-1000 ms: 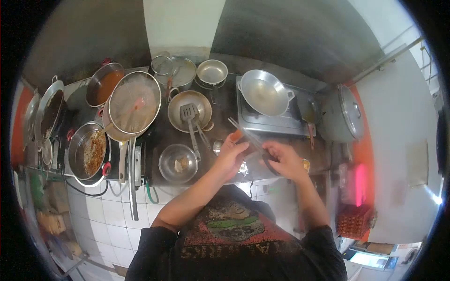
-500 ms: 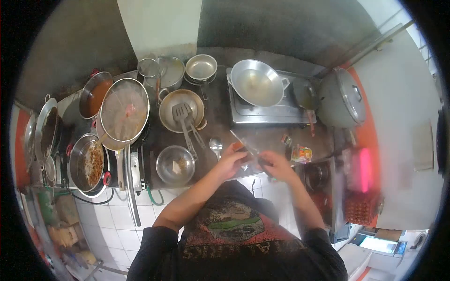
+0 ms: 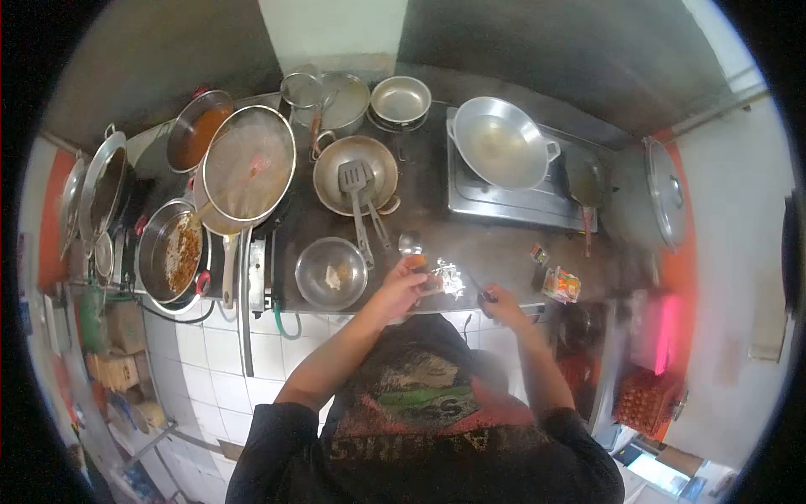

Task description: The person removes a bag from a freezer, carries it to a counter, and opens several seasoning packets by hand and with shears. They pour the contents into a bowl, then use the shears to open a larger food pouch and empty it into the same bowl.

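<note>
My left hand (image 3: pixel 403 290) is closed around a small packet (image 3: pixel 431 284), brownish and see-through, with an orange end by the fingertips; its exact kind I cannot tell. My right hand (image 3: pixel 504 307) grips the dark handle of a knife (image 3: pixel 478 286), its thin blade pointing up and to the left. Between the two hands, a shiny silver foil piece (image 3: pixel 451 277) lies on the dark counter. A metal ladle (image 3: pixel 410 243) rests just beyond my left hand. To its left stands a steel bowl (image 3: pixel 312 290) with a pale lump and some brown seasoning inside.
Two slotted turners (image 3: pixel 356 189) lie in a worn wok (image 3: pixel 329 160). A silver wok (image 3: pixel 497 151) sits on the gas stove (image 3: pixel 470 202). Colourful packets (image 3: pixel 562 286) lie right of my right hand. A large strainer (image 3: pixel 220 189) and several pots fill the left side.
My hands have moved apart, the knife now clear of the packet and lower right. Silver foil shows on the counter between them. The whole view has shifted.
</note>
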`<state>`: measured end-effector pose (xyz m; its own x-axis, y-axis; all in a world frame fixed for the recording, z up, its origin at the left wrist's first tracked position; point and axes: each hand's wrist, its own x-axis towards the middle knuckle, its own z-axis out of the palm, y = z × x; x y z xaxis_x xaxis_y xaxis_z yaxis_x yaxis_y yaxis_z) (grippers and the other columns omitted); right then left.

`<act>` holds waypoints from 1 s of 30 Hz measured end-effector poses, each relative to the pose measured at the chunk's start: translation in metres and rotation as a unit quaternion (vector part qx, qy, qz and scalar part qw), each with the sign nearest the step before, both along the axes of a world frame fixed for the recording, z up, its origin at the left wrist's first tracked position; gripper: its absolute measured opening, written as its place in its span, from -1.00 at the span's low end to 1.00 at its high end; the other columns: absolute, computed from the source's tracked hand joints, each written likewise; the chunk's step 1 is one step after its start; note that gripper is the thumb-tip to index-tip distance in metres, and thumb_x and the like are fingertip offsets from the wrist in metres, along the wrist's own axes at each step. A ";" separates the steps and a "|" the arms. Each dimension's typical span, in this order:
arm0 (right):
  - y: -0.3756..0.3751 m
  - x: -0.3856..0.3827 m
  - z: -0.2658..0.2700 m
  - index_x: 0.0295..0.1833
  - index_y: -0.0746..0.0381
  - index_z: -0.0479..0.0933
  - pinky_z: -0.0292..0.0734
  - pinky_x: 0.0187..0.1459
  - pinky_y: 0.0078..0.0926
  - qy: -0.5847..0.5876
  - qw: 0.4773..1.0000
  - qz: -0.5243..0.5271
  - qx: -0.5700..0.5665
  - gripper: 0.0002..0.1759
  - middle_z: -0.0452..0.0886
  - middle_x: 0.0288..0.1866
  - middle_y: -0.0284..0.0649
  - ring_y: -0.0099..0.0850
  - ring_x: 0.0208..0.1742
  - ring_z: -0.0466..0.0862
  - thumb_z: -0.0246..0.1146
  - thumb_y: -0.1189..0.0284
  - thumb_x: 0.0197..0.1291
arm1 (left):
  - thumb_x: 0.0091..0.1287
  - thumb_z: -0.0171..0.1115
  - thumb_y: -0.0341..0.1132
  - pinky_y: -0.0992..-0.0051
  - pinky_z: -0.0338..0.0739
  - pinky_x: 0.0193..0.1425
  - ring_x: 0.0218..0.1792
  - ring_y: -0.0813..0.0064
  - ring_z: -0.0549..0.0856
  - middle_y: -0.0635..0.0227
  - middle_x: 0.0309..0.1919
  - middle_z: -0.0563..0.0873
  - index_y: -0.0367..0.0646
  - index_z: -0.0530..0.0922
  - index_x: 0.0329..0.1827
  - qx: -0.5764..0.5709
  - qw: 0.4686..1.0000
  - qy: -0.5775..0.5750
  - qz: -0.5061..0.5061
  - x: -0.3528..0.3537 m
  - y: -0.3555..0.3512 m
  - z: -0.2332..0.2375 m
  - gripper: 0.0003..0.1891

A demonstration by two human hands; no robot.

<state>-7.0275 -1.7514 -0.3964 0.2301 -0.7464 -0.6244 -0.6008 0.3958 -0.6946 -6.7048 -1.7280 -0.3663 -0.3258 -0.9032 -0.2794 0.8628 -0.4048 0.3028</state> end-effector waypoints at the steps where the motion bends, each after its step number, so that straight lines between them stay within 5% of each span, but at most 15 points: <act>1: 0.002 -0.002 -0.019 0.09 0.23 0.49 0.51 -0.23 -0.47 0.050 0.998 0.014 -0.023 -0.50 0.64 -0.26 -0.23 -0.45 -0.27 0.62 0.42 0.36 0.01 | 0.21 0.25 -0.58 0.04 0.56 0.24 -0.04 0.29 0.70 0.35 -0.15 0.66 -0.01 0.44 0.07 0.006 1.000 0.001 0.013 0.007 0.003 0.003 -0.61; 6: 0.007 -0.028 -0.139 0.11 0.21 0.53 0.57 -0.05 -0.28 0.158 0.975 0.063 -0.141 -0.45 0.70 -0.16 0.01 -0.13 -0.11 0.70 0.41 0.28 -0.04 | 0.22 0.23 -0.58 0.00 0.48 0.31 -0.08 0.37 0.68 0.39 -0.15 0.66 0.03 0.44 0.09 0.056 0.992 -0.023 0.111 0.040 0.026 -0.015 -0.59; 10: -0.007 -0.019 -0.152 0.14 0.20 0.53 0.52 0.05 -0.08 0.205 0.958 0.119 -0.162 -0.50 0.67 -0.09 0.10 0.06 -0.01 0.63 0.25 0.23 0.07 | 0.25 0.23 -0.53 0.02 0.39 0.36 -0.05 0.39 0.66 0.41 -0.12 0.64 0.06 0.40 0.18 0.082 0.980 -0.048 0.175 0.066 0.048 -0.036 -0.55; 17: -0.026 0.039 -0.128 -0.05 0.21 0.67 0.53 0.08 -0.12 0.236 0.950 0.141 -0.146 -0.62 0.67 -0.07 0.11 0.01 0.00 0.65 0.19 0.24 0.09 | 0.23 0.18 -0.46 0.20 0.46 0.24 0.06 0.40 0.59 0.36 0.01 0.56 -0.02 0.37 0.21 0.206 0.918 -0.121 0.316 0.100 0.072 -0.049 -0.55; 19: -0.033 0.073 -0.131 -0.08 0.21 0.69 0.56 0.07 -0.18 0.181 0.962 0.179 -0.097 -0.64 0.68 -0.06 0.08 -0.06 -0.02 0.69 0.22 0.23 0.12 | 0.25 0.15 -0.44 0.17 0.47 0.24 0.07 0.36 0.58 0.35 0.03 0.55 -0.05 0.37 0.22 0.208 0.898 -0.151 0.358 0.110 0.078 -0.108 -0.56; 21: -0.031 0.135 -0.106 0.11 0.21 0.60 0.61 -0.09 -0.33 0.072 0.951 0.282 -0.107 -0.58 0.69 -0.06 -0.06 -0.23 -0.12 0.71 0.19 0.25 0.19 | 0.27 0.10 -0.43 0.15 0.48 0.23 0.09 0.30 0.57 0.32 0.05 0.54 -0.06 0.37 0.23 0.212 0.884 -0.157 0.386 0.117 0.079 -0.149 -0.57; 23: -0.031 0.203 -0.045 0.12 0.25 0.58 0.63 -0.12 -0.43 -0.095 0.965 0.218 0.114 -0.58 0.69 -0.07 -0.17 -0.38 -0.15 0.70 0.25 0.23 0.24 | 0.30 0.02 -0.43 0.12 0.49 0.22 0.10 0.23 0.57 0.28 0.06 0.54 -0.06 0.37 0.24 0.219 0.877 -0.139 0.403 0.121 0.076 -0.165 -0.59; 27: -0.018 0.294 -0.044 0.08 0.26 0.53 0.65 -0.18 -0.45 -0.106 0.934 0.195 0.280 -0.57 0.67 -0.10 -0.18 -0.38 -0.20 0.70 0.34 0.20 0.23 | 0.35 -0.11 -0.46 0.09 0.52 0.18 0.10 0.15 0.59 0.16 0.08 0.55 -0.15 0.36 0.26 0.272 0.858 -0.115 0.420 0.118 0.065 -0.137 -0.60; 30: 0.003 0.325 -0.087 -0.01 0.23 0.53 0.67 -0.26 -0.39 -0.129 0.909 0.070 0.391 -0.69 0.67 -0.15 -0.19 -0.36 -0.26 0.70 0.29 0.26 0.26 | 0.31 -0.15 -0.52 0.07 0.57 0.10 0.04 0.09 0.62 0.05 0.06 0.56 -0.23 0.36 0.25 0.295 0.859 -0.109 0.404 0.116 0.062 -0.128 -0.58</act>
